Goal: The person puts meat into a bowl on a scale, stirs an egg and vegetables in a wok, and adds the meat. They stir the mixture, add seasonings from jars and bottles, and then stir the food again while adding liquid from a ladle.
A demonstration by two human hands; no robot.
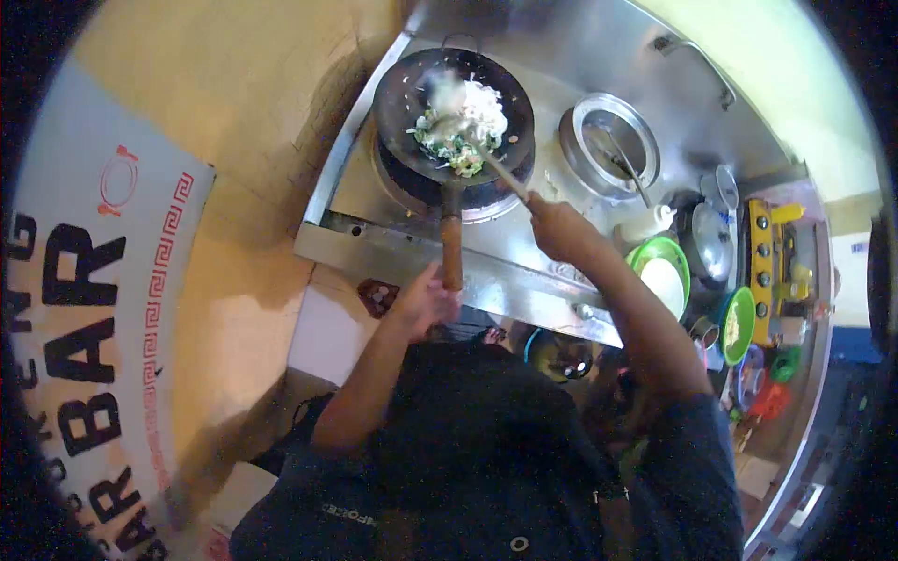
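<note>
A black wok sits on a burner of the steel stove, holding white rice and green vegetables. My left hand grips the end of the wok's wooden handle. My right hand is closed around the long handle of a ladle, whose bowl is down in the food. The ladle's bowl is blurred.
A round steel pot with a utensil in it is set in the stove to the right. Green plates, lids and bottles crowd the right side. A white sign with black letters stands at the left.
</note>
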